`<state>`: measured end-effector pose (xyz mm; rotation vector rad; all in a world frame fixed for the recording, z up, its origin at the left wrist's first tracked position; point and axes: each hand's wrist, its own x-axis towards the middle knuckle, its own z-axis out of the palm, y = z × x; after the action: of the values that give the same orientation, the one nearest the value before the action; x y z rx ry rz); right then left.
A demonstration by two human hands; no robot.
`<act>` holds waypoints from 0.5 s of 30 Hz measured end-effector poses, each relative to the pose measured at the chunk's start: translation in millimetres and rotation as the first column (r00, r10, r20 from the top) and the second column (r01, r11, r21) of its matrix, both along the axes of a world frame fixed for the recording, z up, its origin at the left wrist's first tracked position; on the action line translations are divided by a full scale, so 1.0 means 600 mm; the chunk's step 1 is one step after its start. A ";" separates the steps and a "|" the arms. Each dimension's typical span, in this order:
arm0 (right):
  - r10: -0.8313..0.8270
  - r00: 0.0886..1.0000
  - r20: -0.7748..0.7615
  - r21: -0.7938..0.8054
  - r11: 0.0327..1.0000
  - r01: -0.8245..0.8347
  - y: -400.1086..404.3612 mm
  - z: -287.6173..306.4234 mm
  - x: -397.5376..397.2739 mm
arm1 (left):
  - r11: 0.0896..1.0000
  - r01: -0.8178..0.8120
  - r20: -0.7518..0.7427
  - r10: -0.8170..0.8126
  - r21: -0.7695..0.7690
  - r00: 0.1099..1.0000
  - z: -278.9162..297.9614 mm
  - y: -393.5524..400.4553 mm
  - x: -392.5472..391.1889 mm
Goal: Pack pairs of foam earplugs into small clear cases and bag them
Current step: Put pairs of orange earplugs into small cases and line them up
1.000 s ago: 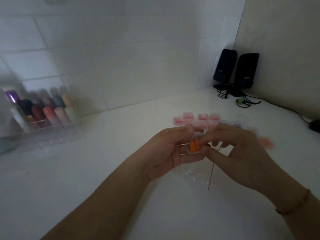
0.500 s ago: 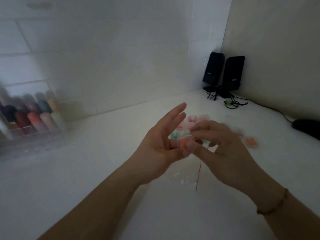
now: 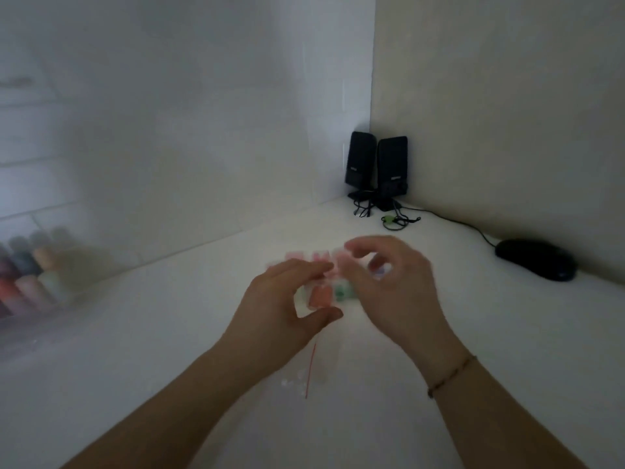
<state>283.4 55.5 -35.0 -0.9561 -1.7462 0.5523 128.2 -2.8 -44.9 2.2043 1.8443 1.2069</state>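
The view is motion-blurred. A small clear case with orange earplugs point(image 3: 319, 296) sits in the gap between the thumb and fingers of my left hand point(image 3: 287, 306), which curve around it with space showing. A case with green earplugs point(image 3: 343, 292) lies just right of it. My right hand point(image 3: 389, 282) hovers over the cases with loosely curled fingers, and I see nothing in it. Several pink-filled cases point(image 3: 304, 257) lie in a row behind the hands. A clear bag with a red strip point(image 3: 311, 370) lies flat on the white table point(image 3: 169, 333) below my left hand.
A clear organiser with several coloured bottles point(image 3: 30, 282) stands at the left against the tiled wall. Two black speakers point(image 3: 375, 167) with cables fill the back corner. A black mouse point(image 3: 536, 260) lies at the right by the wall.
My right hand has let go of the orange case and lifted off to the right. My left hand turned palm-down and now curves over that case. The view swung left and down.
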 end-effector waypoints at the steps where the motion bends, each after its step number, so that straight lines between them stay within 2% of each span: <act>1: -0.091 0.985 -0.147 0.003 0.996 0.092 0.011 0.010 0.016 | 0.996 -0.020 0.015 0.021 -0.090 1.000 0.008 0.011 0.013; 2: -0.153 0.929 -0.337 -0.011 0.987 0.159 0.024 0.021 0.037 | 0.989 -0.008 0.043 0.015 -0.148 0.999 0.016 0.026 0.028; 4: -0.200 0.703 -0.683 -0.038 0.970 0.239 0.049 0.040 0.085 | 0.975 0.047 0.063 -0.034 -0.217 0.997 0.026 0.067 0.062; 6: -0.256 0.470 -0.845 -0.128 0.949 0.287 0.068 0.043 0.134 | 0.966 0.080 0.025 -0.077 -0.244 0.997 0.030 0.113 0.100; 8: -0.338 0.293 -0.894 -0.265 0.928 0.260 0.088 0.033 0.173 | 0.964 0.092 -0.011 -0.098 -0.248 0.995 0.025 0.160 0.131; 9: -0.379 0.238 -0.894 -0.327 0.916 0.231 0.095 0.028 0.185 | 0.962 0.084 -0.022 -0.093 -0.261 0.995 0.021 0.182 0.145; 11: -0.433 0.196 -0.880 -0.395 0.896 0.204 0.109 0.019 0.197 | 0.954 0.054 -0.023 -0.063 -0.295 0.998 0.007 0.220 0.166; 13: -0.441 0.194 -0.877 -0.400 0.891 0.217 0.119 0.017 0.194 | 0.948 0.016 -0.027 -0.026 -0.319 0.999 -0.007 0.247 0.184; 15: -0.423 0.209 -0.882 -0.376 0.897 0.231 0.123 0.017 0.185 | 0.930 -0.048 -0.098 0.013 -0.363 0.995 -0.016 0.260 0.198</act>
<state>394.6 129.1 -24.5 -0.7739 -0.3276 0.7677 247.0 153.4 -54.5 2.0593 1.9524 0.6964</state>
